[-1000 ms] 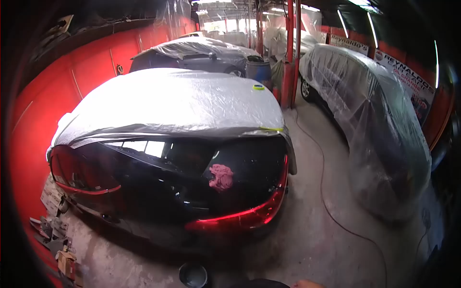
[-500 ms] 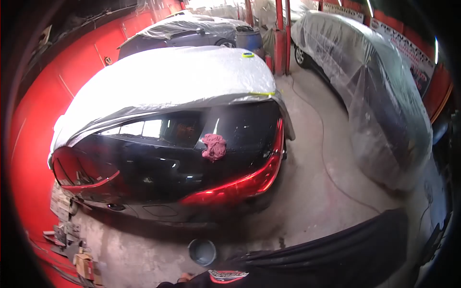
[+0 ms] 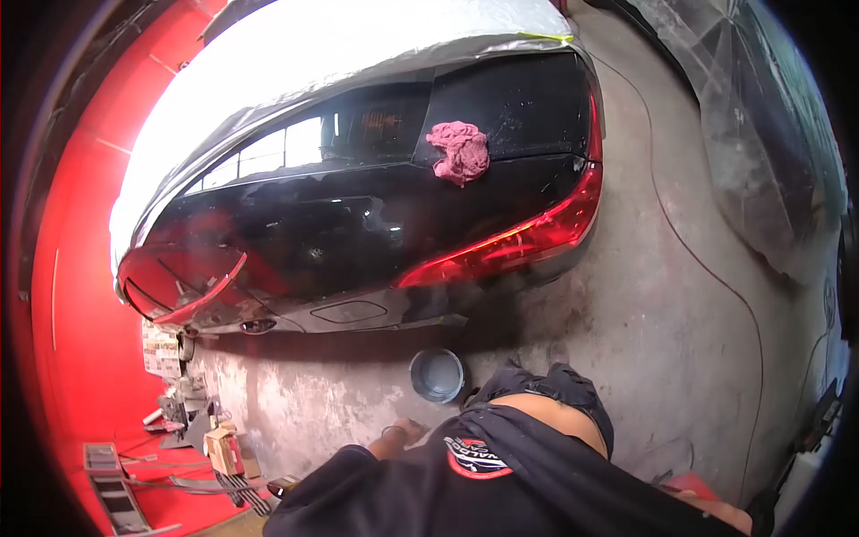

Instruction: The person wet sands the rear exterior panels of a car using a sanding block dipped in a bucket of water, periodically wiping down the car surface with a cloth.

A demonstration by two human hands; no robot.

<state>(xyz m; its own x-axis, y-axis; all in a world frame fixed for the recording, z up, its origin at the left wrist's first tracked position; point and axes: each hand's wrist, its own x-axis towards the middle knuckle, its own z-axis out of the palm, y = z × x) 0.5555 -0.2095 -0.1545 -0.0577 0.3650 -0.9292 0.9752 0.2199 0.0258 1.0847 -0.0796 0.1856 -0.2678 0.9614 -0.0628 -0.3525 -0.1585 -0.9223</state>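
Observation:
My left hand (image 3: 410, 430) hangs low beside my body, a dark band at its wrist, just left of a round grey bucket (image 3: 438, 376) on the floor. Its fingers are too small and shaded to make out. At the lower right, part of my right arm (image 3: 720, 512) shows next to something red (image 3: 691, 485); the fingers of my right hand cannot be made out. In front of me stands a black car (image 3: 358, 210) with a red tail light (image 3: 519, 240). A crumpled pink cloth (image 3: 460, 152) lies on its rear side, apart from both hands.
Silvery plastic sheeting (image 3: 295, 45) covers the car's upper part. Another sheeted car (image 3: 761, 134) stands at the right. A thin hose (image 3: 684, 234) runs along the concrete floor. Cardboard boxes (image 3: 224, 450) and loose parts lie by the red wall (image 3: 76, 295) at the left.
My view has tilted down and come closer to the car. More of my torso, my left hand and part of my right arm now show. The pink cloth remains on the car.

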